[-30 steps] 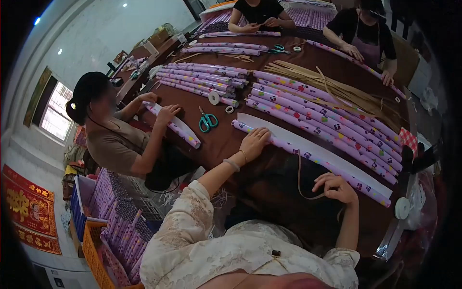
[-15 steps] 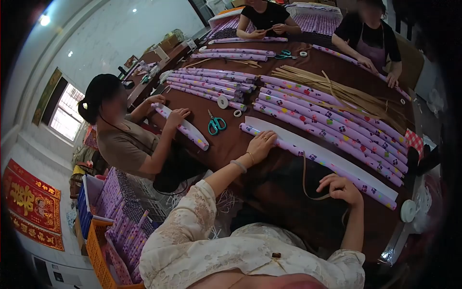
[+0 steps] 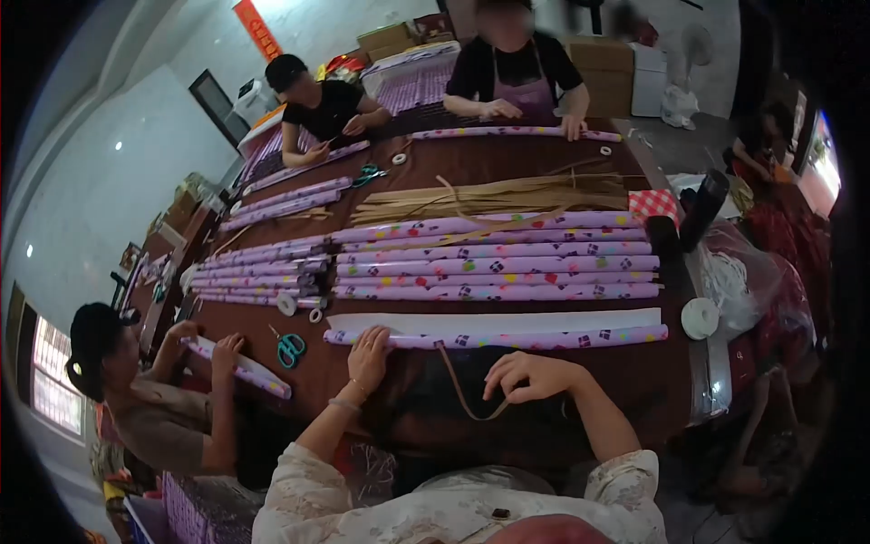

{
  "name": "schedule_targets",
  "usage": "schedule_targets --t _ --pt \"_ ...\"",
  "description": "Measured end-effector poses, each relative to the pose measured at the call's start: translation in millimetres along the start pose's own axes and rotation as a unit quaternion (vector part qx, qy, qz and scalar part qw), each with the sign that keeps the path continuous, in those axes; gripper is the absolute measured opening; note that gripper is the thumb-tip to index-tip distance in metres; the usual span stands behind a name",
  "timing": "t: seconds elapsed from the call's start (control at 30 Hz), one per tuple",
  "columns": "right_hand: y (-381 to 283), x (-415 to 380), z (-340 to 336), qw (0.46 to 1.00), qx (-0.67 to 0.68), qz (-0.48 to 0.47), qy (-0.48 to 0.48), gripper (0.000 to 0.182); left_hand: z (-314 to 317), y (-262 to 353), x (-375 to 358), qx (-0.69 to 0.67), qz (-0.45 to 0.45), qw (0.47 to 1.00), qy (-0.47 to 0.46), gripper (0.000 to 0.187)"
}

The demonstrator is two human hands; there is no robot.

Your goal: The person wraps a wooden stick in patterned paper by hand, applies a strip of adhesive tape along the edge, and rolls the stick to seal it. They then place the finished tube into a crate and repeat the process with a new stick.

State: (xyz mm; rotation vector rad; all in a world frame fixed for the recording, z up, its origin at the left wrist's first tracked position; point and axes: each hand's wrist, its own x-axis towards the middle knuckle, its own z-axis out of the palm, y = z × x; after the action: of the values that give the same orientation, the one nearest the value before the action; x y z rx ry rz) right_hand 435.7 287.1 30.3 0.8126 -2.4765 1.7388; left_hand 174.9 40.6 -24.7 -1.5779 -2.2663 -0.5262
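Note:
A long purple patterned roll (image 3: 544,339) lies across the brown table, a white strip of its sheet showing along the far side. Flat on the roll's left end rests my left hand (image 3: 368,359), fingers together over it. My right hand (image 3: 527,374) is raised nearer to me, its fingers curled around a thin brown strip (image 3: 458,390) that loops up to the roll. Left of my left hand lie teal scissors (image 3: 290,349) and a small white tape roll (image 3: 315,315).
Beyond are several purple rolls (image 3: 498,265) and a bundle of brown strips (image 3: 517,195). A white roll (image 3: 699,318) and a black bottle (image 3: 705,210) stand at the right. One person (image 3: 163,408) works at the left, two others across the table.
The view has turned right and levelled, so the roll now appears horizontal. My left hand stays on the roll's left end, and my right hand still has the brown strip.

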Motion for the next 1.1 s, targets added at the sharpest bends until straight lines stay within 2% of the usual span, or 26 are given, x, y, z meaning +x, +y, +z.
schedule_targets --t 0.23,0.3,0.33,0.37,0.43,0.47,0.53,0.57,0.63,0.67,0.73,0.8,0.87,0.9,0.97,1.1 --pt "8.3 -2.7 -1.1 0.999 0.033 -0.009 -0.001 0.018 -2.2 1.6 -1.2 0.015 -0.018 0.999 -0.033 0.037" --pt "16.7 -5.4 -3.7 0.996 0.078 -0.050 0.007 0.020 -1.3 3.9 1.6 0.032 -0.049 0.996 -0.068 0.040" --pt "21.2 -3.7 -3.2 0.991 0.125 -0.044 0.001 0.021 3.0 -2.4 -3.4 -0.003 -0.023 0.999 -0.031 0.040" --pt "23.6 -0.9 -7.8 0.985 0.167 -0.038 -0.014 0.023 -2.0 4.0 -0.9 0.011 -0.051 0.998 -0.048 0.038" --pt "17.5 -4.2 -7.0 0.962 0.257 0.015 0.091 0.022 -4.5 5.7 3.1 -0.004 -0.041 0.998 -0.051 0.037" --pt "22.6 -6.8 -9.8 0.955 0.277 0.040 0.102 0.023 -1.5 2.7 1.5 0.011 -0.058 0.995 -0.080 0.036" --pt "31.3 -14.4 -5.9 0.935 0.320 0.084 0.130 0.025 -2.2 2.5 1.5 0.017 -0.032 0.997 -0.061 0.035" --pt "36.2 -15.1 -5.0 0.920 0.343 0.107 0.155 0.025 -5.7 1.5 -3.1 0.040 -0.060 0.996 -0.048 0.035" --pt "37.4 6.8 -10.9 0.927 0.341 0.089 0.131 0.024 0.5 -3.5 -0.8 0.017 0.005 0.999 -0.038 0.032" --pt "31.2 8.5 -11.0 0.927 0.341 0.093 0.130 0.023 5.8 -4.8 -3.4 0.008 -0.016 0.999 -0.027 0.032" --pt "14.2 4.6 -13.8 0.927 0.335 0.123 0.117 0.020 -0.2 -8.5 -2.7 -0.020 -0.021 0.997 -0.072 0.031" --pt "10.1 -8.2 -20.3 0.929 0.317 0.178 0.071 0.019 -0.9 -2.8 0.0 -0.028 -0.048 0.997 -0.058 0.029" --pt "21.1 -5.5 -14.0 0.959 0.249 0.062 0.121 0.016 -1.1 -6.7 -2.0 -0.009 -0.025 0.997 -0.073 0.027" --pt "24.3 -3.5 -12.4 0.961 0.236 0.054 0.133 0.016 -2.1 -1.1 -3.4 -0.007 -0.053 0.997 -0.061 0.027" --pt "23.7 -4.9 -12.3 0.959 0.236 0.097 0.125 0.016 -9.2 -0.7 1.0 -0.009 -0.014 0.999 -0.038 0.025" --pt "15.7 -4.9 -14.3 0.956 0.202 0.167 0.135 0.015 -5.8 -4.0 0.4 0.004 0.010 1.000 -0.029 0.026"
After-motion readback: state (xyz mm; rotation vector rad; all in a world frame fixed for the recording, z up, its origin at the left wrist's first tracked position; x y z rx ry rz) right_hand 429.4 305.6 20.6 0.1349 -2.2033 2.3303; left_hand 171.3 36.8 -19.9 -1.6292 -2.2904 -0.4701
